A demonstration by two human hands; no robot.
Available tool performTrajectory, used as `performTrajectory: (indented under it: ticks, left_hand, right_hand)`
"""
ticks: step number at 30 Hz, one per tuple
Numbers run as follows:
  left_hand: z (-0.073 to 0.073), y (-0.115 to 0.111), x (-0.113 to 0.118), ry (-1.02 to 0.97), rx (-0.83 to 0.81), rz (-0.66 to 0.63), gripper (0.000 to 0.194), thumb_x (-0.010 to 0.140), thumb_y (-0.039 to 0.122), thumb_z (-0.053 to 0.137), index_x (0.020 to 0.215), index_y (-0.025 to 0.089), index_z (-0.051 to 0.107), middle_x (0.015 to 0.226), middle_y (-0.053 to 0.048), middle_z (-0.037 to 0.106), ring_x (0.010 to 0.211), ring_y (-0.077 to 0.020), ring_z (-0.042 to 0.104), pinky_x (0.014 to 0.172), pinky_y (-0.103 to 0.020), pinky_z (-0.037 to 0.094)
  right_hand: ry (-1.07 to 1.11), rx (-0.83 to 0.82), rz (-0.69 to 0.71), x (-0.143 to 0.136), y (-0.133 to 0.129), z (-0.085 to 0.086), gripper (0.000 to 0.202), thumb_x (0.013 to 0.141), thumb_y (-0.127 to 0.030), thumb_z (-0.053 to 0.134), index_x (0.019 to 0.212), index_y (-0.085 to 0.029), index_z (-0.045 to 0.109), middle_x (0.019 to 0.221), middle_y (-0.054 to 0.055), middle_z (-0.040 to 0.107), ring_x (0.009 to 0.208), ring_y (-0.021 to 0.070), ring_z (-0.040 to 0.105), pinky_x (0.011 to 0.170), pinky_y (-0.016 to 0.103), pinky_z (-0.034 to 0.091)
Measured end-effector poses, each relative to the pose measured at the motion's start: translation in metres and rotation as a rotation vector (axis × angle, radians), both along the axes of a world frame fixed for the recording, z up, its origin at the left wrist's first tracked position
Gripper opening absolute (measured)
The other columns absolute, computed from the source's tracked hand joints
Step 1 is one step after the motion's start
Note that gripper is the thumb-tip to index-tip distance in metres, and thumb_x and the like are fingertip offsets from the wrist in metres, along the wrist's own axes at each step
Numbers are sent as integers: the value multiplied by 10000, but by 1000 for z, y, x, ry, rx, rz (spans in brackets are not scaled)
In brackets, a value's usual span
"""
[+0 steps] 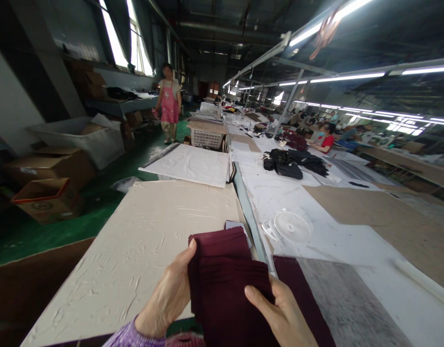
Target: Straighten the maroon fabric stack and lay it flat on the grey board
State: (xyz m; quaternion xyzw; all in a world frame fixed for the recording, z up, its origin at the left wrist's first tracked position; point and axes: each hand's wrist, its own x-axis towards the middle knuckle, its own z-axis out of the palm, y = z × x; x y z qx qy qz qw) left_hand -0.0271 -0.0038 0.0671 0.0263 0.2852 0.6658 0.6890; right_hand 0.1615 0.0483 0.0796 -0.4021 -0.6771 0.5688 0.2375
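A stack of dark maroon fabric pieces is held up between my two hands, its upper layers fanned in steps. My left hand grips the stack's left edge, thumb at the top left corner. On the right side, my right hand pinches the stack with its thumb on the front and its fingers behind. Below the stack lies a cream-covered board. A small pale blue-grey piece shows just behind the stack's top. More maroon cloth lies to the right on the white table.
A white fan lies on the white worktable, with dark garments farther back. Beyond the cream board are a white-covered board and a plastic crate. Cardboard boxes stand at left. A person in a pink apron is in the aisle.
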Motion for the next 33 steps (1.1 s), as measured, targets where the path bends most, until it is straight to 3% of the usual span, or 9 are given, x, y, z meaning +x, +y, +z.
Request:
performTrajectory:
  ticks: [10,16,21,24,29,33]
  left_hand:
    - [-5,-1,5,1,52,-43,380,886,353,501,1133,105,649,1164,-99,673,1256,-256,472,1125,-365,275]
    - [-16,-7,3,81,122,-35,421,841,454,545,1107,153,674,1164,-90,675,1231,-279,496,1089,-378,335]
    - [-26,-16,5,304,239,-79,476,612,227,810,1073,222,692,1067,-75,718,1092,-298,603,951,-364,471]
    - [-27,-16,13,322,157,-70,418,573,200,829,977,214,725,946,-76,748,931,-280,675,787,-327,542]
    - [-22,-13,21,284,-47,-17,223,617,252,807,809,162,736,758,-72,751,658,-197,693,618,-249,542]
    - [-16,-13,18,287,-73,-24,227,597,226,818,803,169,741,754,-64,752,640,-186,687,592,-233,535]
  right_hand:
    - [48,19,62,-2,4,-6,449,881,-387,559,1306,-248,513,1268,88,594,1156,273,552,955,395,475]
    - [40,15,48,-1,5,-7,473,876,-388,568,1315,-225,498,1228,104,621,1173,282,540,982,431,448]
    - [72,-45,18,-3,3,-1,446,869,-391,575,1275,-212,529,1196,100,641,1164,289,549,987,447,445]
    - [76,-43,30,-3,2,1,417,866,-392,576,1241,-211,553,1192,98,643,1154,286,556,974,435,459]
    - [100,9,22,-4,2,-4,351,874,-372,566,1201,-245,555,1199,69,627,1126,242,572,978,396,462]
    - [85,236,-88,-2,5,-7,399,789,-399,666,1156,-302,543,1342,46,482,1219,252,479,1003,394,436]
